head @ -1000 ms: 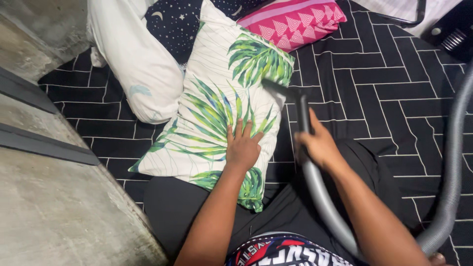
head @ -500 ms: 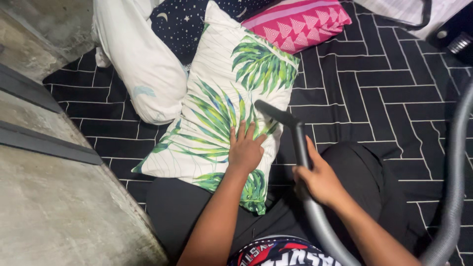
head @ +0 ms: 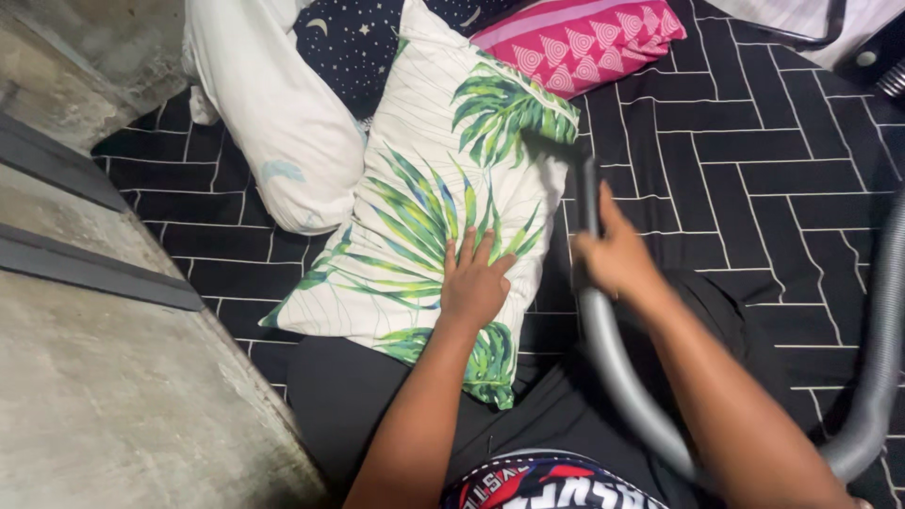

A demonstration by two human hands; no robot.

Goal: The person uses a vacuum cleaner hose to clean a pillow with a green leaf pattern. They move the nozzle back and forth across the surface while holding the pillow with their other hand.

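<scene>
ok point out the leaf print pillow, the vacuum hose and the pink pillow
leaf print pillow (head: 424, 188), head view, on its white upper middle, above the left hand.
vacuum hose (head: 617, 377), head view, on the grey ribbed stretch below the right hand.
pink pillow (head: 584, 42), head view, on the middle of its patterned face.

Leaf-print pillow and vacuum wand

White pillow (head: 429, 207) with green palm leaves, lying flat and angled on black tiled sheet; dark vacuum wand (head: 586, 193) with nozzle at its right edge, grey hose (head: 622, 377) trailing.
</scene>
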